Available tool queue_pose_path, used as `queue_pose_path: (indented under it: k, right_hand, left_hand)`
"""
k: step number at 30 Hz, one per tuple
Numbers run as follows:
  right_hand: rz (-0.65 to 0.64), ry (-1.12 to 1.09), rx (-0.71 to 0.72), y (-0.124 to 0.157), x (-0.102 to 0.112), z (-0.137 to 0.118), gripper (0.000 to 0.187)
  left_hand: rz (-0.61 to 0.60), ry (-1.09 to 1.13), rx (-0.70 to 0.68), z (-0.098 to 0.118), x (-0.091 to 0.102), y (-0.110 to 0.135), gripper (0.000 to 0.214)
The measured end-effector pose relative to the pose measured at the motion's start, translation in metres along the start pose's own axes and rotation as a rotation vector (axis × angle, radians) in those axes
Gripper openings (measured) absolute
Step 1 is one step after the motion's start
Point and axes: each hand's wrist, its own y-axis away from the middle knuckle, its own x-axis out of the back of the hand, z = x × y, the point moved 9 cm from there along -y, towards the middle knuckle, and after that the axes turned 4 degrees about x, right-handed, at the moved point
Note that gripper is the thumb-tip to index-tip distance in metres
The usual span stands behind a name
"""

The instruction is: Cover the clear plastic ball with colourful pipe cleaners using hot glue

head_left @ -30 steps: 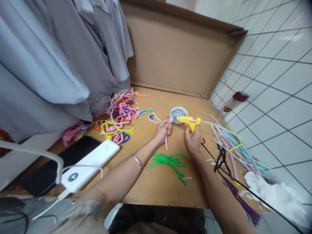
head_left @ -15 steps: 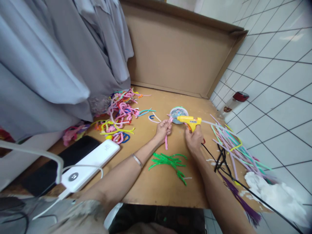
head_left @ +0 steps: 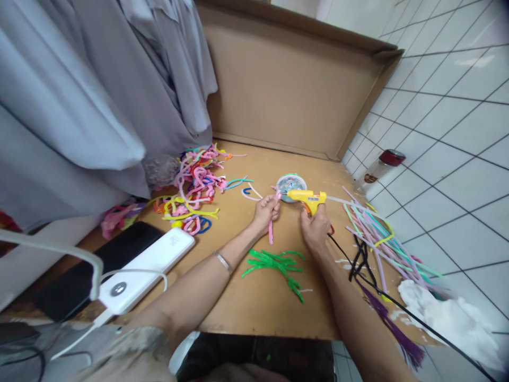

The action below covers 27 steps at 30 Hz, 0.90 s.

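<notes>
My right hand grips a yellow glue gun by its handle, a glue stick poking out of its back end. The gun's nozzle points left and meets, or nearly meets, a pink pipe cleaner pinched in my left hand. One end of that pipe cleaner hangs below my fingers; its top is bent and partly hidden by them. Just behind the nozzle stands a small round bowl with glittery contents. Nearer to me lies a bunch of green pipe cleaners on the table.
Tangled colourful pipe cleaners heap at the left by a grey cloth. A white power bank and a black phone lie front left. Straight pipe cleaners, a bottle and white tissue line the right. Cardboard stands behind.
My right hand and the glue gun have shifted very slightly left and down. My left hand holds the pink pipe cleaner in nearly the same place.
</notes>
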Motion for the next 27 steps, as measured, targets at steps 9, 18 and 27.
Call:
queue_pose_path:
  k: [9,18,27]
  right_hand:
    - [-0.005,0.011,-0.020,-0.0017,0.0039,0.0001,0.047]
    - [-0.021,0.061,-0.038,-0.0017,0.0041,0.0020,0.045]
    - [-0.021,0.002,-0.019,-0.0007,0.0019,-0.0028,0.048]
  left_hand:
    - [0.033,0.002,-0.016,0.0001,0.0036,-0.0022,0.035]
    - [0.031,-0.005,-0.022,-0.0018,0.0049,-0.0041,0.033]
    - [-0.012,0.009,-0.031,0.0003,0.0020,-0.0035,0.038]
